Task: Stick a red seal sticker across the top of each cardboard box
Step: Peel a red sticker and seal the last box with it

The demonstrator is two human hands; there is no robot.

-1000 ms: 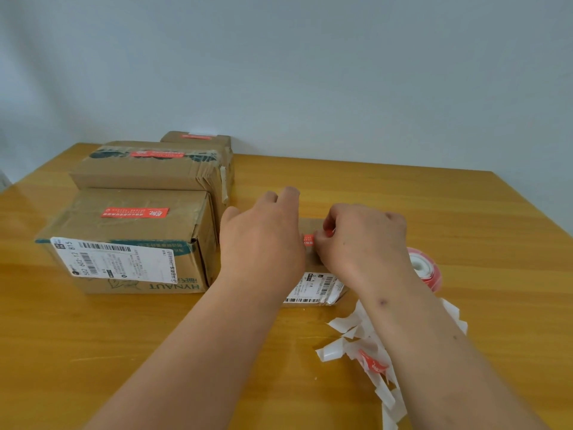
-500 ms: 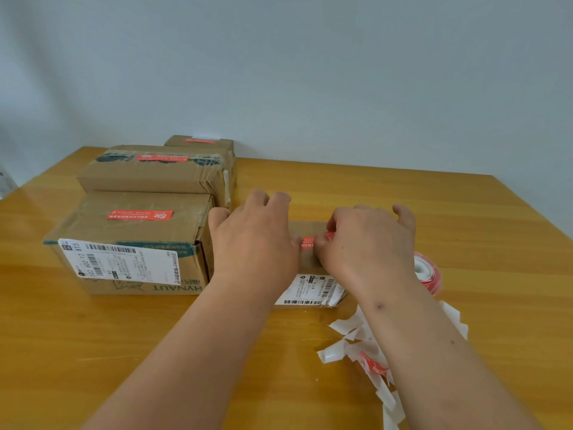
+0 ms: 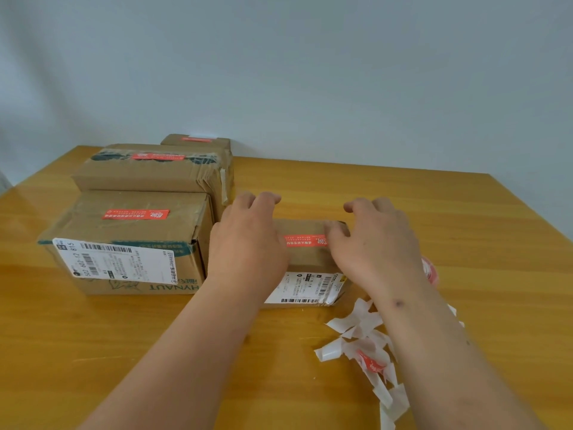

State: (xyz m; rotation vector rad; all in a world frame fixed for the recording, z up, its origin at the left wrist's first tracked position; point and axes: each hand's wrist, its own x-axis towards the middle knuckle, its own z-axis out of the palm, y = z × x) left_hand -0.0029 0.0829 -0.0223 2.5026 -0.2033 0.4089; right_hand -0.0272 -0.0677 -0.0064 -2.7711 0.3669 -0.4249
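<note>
While both hands lie on the small cardboard box (image 3: 305,262) near the middle of the bench (image 3: 465,231), a red seal sticker (image 3: 305,240) runs flat across its top between them. The left hand (image 3: 248,243) rests palm-down over the box's left end, fingers relaxed and reaching past its far edge. The right hand (image 3: 376,243) covers the right end, fingers spread and loosely bent, a fingertip touching the sticker's right tip; neither hand grips anything. A white shipping label (image 3: 305,288) wraps the box's near face.

Toward the bench's left edge stand three more closed boxes in a row running to the far edge: the nearest large box (image 3: 130,243) with its own red sticker (image 3: 135,214), a middle box (image 3: 152,169) with a sticker (image 3: 158,156), and a far box (image 3: 195,141) also stickered on top. What any box contains cannot be seen.

Just beside the right wrist sits a sticker roll (image 3: 431,271), mostly hidden. White backing scraps (image 3: 366,346) lie scattered toward the near edge.
</note>
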